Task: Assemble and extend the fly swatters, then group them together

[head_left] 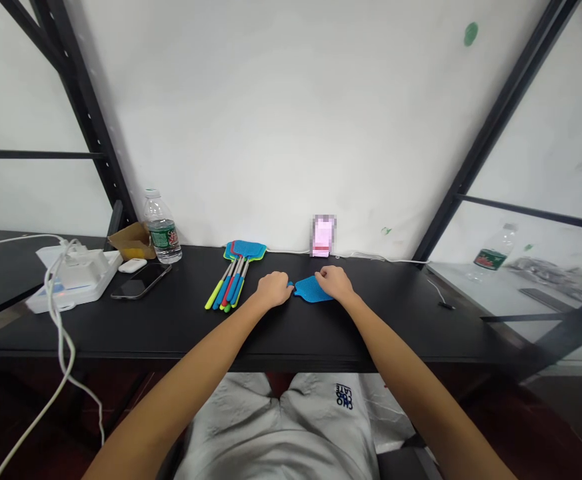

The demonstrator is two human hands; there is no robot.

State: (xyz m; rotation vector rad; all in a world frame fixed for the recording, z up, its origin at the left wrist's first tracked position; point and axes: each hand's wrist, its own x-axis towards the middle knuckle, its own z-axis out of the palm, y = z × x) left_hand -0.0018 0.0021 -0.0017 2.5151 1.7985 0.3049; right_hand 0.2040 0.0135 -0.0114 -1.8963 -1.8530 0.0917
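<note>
My left hand (274,288) and my right hand (334,282) sit close together on a black desk (371,327). Between them lies a blue mesh fly swatter head (312,291). My right hand's fingers grip its far side, while my left hand closes on its narrow end, and the handle is hidden under that hand. To the left stands a bundle of several fly swatters (243,251) with blue, green and red heads, their colored handles fanning toward me.
Along the back stand a water bottle (162,230) and a blurred pink object (323,235). On the left lie a smartphone (141,281), white earbud case (132,265) and white power strip (73,283) with cables. Black metal frame posts (88,113) rise at both sides.
</note>
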